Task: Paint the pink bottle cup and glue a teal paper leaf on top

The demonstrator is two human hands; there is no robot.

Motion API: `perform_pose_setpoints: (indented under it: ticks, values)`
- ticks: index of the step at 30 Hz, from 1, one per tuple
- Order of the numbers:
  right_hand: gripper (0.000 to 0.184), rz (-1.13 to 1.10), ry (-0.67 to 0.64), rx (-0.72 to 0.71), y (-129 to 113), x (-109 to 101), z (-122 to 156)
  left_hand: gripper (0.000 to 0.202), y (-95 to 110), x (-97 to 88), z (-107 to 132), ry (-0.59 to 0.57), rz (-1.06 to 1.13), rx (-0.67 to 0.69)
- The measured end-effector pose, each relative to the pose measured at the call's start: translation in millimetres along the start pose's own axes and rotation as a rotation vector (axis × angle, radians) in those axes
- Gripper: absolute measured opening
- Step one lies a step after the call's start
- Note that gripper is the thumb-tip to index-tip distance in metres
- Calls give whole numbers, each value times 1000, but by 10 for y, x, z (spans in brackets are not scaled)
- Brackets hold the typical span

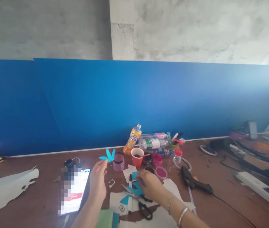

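Note:
Between the thumb and fingers of my left hand is a bright blue paper cutout with three pointed, leaf-like tips, raised above the table. My right hand is low over the papers, its bent fingers closed on a blue paper piece; part of that piece is hidden by the hand. Directly below it lies a pair of scissors with black handles, partly covered. White paper with a drawn circle and a small blue scrap lies beside a marker.
A lit phone lies left of my left arm. Behind the papers stand a purple jar, a red paper cup, paint pots and plastic bottles. A black glue gun and white power strip are on the right.

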State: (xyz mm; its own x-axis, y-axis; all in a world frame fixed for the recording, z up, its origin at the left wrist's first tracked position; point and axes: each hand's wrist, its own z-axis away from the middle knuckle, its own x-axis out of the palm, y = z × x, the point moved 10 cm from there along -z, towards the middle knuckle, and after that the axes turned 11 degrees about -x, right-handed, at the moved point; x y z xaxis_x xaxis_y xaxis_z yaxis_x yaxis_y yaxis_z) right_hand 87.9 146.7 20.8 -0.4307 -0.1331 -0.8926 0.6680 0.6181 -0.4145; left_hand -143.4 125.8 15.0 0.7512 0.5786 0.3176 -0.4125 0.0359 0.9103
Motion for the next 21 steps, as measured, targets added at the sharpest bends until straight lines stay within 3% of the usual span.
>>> perform_pose_setpoints:
  ticks: [5,11,16,21]
  values:
    - [29,-16,-76,-23,-122,4,153,38,-39,46,-5,-33,-24,16]
    - [42,50,-266,-13,-232,53,459,37,-30,43,-30,-31,-42,23]
    - [48,38,-246,-10,-285,71,493,36,-32,60,-33,-20,-56,23]
    - [43,121,-269,6,-272,101,452,36,-2,74,-17,-11,-71,37]
